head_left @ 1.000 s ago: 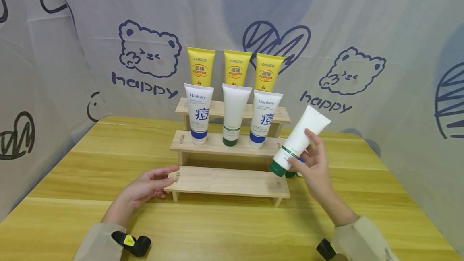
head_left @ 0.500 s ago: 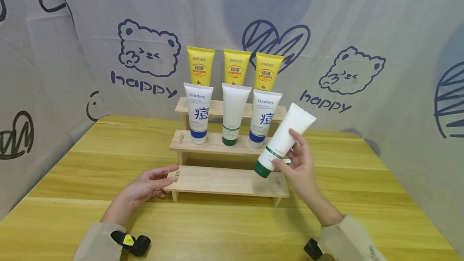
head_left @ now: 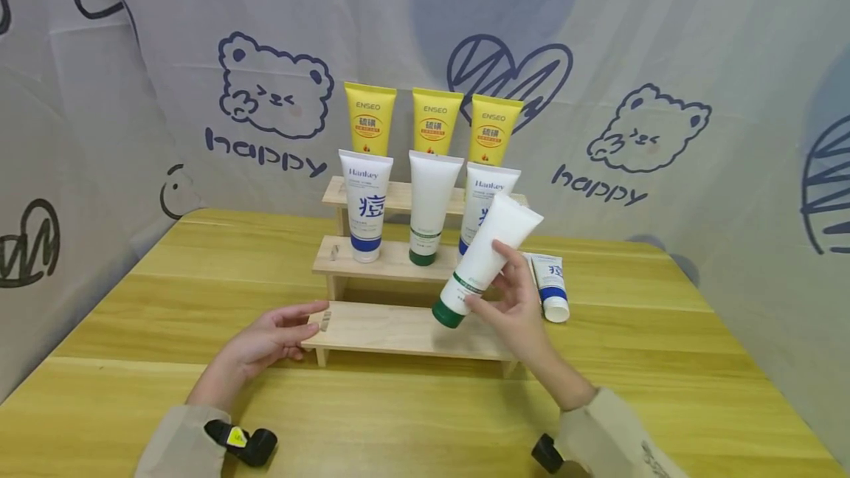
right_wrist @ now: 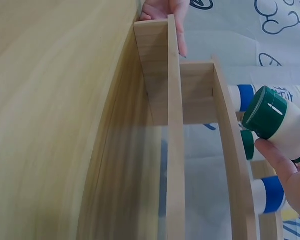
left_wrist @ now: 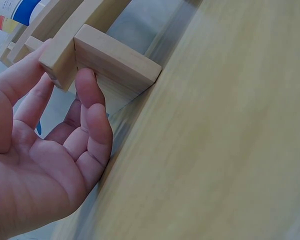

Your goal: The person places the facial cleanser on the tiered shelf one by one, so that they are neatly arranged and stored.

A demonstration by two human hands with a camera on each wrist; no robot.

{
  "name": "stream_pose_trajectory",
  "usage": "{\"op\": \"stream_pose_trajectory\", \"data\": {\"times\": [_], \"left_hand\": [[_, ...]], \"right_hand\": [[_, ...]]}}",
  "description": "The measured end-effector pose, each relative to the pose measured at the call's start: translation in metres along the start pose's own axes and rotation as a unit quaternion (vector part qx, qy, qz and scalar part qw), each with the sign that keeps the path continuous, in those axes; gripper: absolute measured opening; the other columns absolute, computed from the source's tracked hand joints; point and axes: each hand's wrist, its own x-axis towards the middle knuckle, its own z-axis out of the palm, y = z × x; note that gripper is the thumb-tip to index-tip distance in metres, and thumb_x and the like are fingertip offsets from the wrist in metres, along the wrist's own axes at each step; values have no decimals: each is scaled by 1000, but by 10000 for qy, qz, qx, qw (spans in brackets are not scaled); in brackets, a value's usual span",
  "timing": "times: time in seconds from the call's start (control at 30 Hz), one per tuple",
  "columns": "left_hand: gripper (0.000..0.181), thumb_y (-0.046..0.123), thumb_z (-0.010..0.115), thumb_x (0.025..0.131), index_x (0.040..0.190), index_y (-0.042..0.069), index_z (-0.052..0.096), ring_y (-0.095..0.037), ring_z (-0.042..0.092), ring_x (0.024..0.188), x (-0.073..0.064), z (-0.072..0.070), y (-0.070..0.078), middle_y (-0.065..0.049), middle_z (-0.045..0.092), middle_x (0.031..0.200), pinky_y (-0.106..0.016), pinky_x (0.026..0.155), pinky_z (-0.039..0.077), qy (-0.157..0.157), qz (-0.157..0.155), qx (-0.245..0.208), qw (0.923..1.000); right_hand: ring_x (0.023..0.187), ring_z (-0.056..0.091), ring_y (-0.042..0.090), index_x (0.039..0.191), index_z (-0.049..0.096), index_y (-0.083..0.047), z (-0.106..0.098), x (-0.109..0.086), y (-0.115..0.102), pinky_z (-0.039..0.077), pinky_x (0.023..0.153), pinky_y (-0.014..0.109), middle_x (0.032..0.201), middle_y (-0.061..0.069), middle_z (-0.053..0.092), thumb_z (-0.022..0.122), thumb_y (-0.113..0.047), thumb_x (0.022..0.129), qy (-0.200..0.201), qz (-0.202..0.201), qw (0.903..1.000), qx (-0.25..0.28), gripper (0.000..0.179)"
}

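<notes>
My right hand (head_left: 514, 308) grips a white squeeze tube (head_left: 493, 242) with a green cap, tilted cap-down to the left, above the lowest step of a three-tier wooden stand (head_left: 398, 330). In the right wrist view the tube's green cap (right_wrist: 265, 112) shows beside the middle step. My left hand (head_left: 268, 341) holds the left end of the lowest step; the left wrist view shows its fingers (left_wrist: 90, 90) at the board's end. On the middle step stand a blue-banded tube (head_left: 365, 205), a green-capped white tube (head_left: 432, 205) and another blue-banded tube (head_left: 488, 181), partly hidden.
Yellow tubes (head_left: 434, 120) stand on the top step, their lower parts hidden. Right of the stand, a blue-banded white tube (head_left: 551, 286) lies on the wooden table (head_left: 664, 360), partly behind my right hand. A printed cloth (head_left: 398, 13) hangs behind.
My right hand has carried the green-capped tube leftward, from beside the stand to over the lowest step, uncovering the tube lying on the table. The left hand has stayed in place.
</notes>
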Motion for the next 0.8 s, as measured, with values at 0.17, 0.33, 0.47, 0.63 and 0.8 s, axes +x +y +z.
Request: {"op": "stream_pose_trajectory", "data": {"times": [0.17, 0.33, 0.47, 0.63, 0.8], "left_hand": [[34, 17, 59, 88, 122, 19, 57, -13, 51, 79, 0, 0, 1, -2, 52, 105, -28, 65, 46, 22, -1, 33, 10000], [32, 17, 59, 87, 119, 21, 59, -14, 51, 80, 0, 0, 1, -2, 53, 106, -28, 65, 46, 29, 9, 41, 10000], [32, 17, 59, 87, 119, 21, 59, -15, 50, 81, 0, 0, 0, -3, 51, 107, -28, 65, 46, 63, -12, 64, 10000], [33, 17, 60, 87, 120, 20, 59, -15, 49, 81, 0, 0, 1, -3, 50, 108, -28, 64, 46, 98, -25, 86, 9999], [36, 17, 60, 87, 123, 16, 56, -15, 49, 81, -1, 1, 2, -5, 47, 112, -28, 64, 46, 141, -49, 115, 9998]], "right_hand": [[112, 44, 29, 133, 27, -4, 14, 2, 4, 49, 74, 35, 136, 15, 31, 58, 18, 75, -151, -72, 9999, 25, 70], [109, 44, 34, 132, 26, 0, 29, 3, 12, 50, 71, 35, 132, 22, 33, 58, 19, 74, -400, -296, 9987, 97, 68], [105, 46, 33, 132, 27, 1, 43, 4, 18, 51, 68, 34, 129, 23, 35, 58, 18, 75, -609, -370, 9973, 163, 67], [104, 47, 34, 133, 28, -1, 58, 7, 23, 51, 67, 33, 128, 21, 35, 59, 16, 75, -711, -340, 9967, 174, 67], [106, 47, 36, 133, 29, -2, 71, 12, 25, 51, 67, 34, 128, 20, 34, 59, 16, 75, -803, -297, 9962, 145, 67]]}}
